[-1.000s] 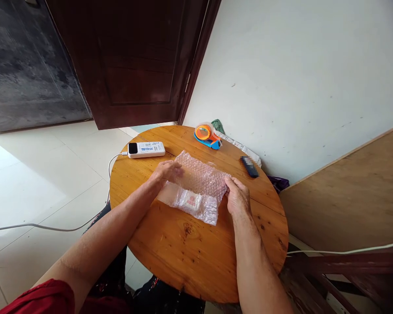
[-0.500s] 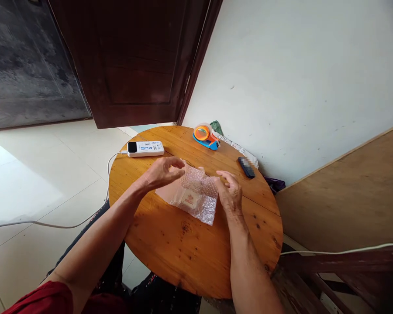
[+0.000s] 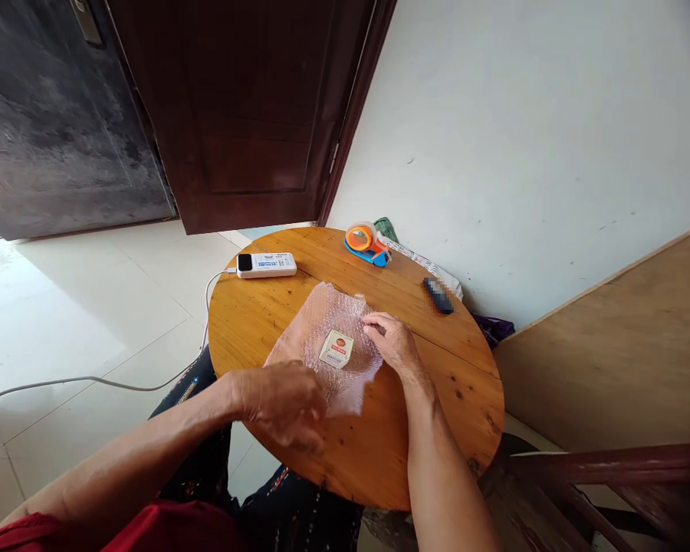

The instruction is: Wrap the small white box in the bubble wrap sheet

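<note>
A small cream-coloured box [image 3: 336,349] with a red emblem and red lettering lies on a spread sheet of bubble wrap [image 3: 350,391], near the middle of a round wooden table [image 3: 379,460]. At the sheet's right edge, the fingertips of my right hand [image 3: 396,345] are pinched on the bubble wrap. My left hand [image 3: 284,400] hovers over or against the sheet's near left side, smeared by motion. Whether its fingers hold any of the wrap cannot be made out.
An orange and blue tape dispenser [image 3: 366,244] stands at the table's far side. A white device [image 3: 266,265] with a cable lies at the far left. On the right rests a dark, partly blurred object [image 3: 438,296]. A wall [image 3: 523,153] rises behind the table.
The bubble wrap has gone from partly folded over the box to spread flat, leaving the box uncovered. My left hand has moved towards me; my right now meets the wrap's edge.
</note>
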Demonstrator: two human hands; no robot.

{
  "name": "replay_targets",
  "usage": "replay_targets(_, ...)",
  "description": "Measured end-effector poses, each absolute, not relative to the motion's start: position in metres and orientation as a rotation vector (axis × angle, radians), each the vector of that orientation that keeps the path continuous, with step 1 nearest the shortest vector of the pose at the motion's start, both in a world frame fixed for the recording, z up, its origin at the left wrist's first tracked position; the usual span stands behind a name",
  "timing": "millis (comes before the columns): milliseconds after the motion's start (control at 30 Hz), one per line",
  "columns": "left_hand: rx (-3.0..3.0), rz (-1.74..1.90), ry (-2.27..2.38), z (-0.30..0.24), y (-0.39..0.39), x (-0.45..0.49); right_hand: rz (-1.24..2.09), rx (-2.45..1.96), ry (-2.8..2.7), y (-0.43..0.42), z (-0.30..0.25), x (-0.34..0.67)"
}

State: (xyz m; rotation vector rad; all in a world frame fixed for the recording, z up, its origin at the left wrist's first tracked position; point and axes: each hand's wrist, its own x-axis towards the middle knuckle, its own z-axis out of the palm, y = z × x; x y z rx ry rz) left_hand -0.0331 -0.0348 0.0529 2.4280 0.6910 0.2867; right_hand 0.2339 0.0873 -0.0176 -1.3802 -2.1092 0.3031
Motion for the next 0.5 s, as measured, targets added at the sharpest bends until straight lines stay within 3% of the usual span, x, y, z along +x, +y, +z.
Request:
replay_targets(167, 2.166, 0.405, 0.684, 0.051, -0.047, -0.035, 0.309, -1.4, -2.089, 0.087, -0.017, 0.232)
replay_targets(367, 2.15, 0.866, 1.428, 0.03, -0.022, -0.015, 0.32, -1.402, -2.089, 0.087, -0.015, 0.231)
replay_targets(500, 2.31, 0.775, 1.42, 0.004, -0.019, -0.005, 0.348, -1.405, -2.094, 0.084, -0.012, 0.23)
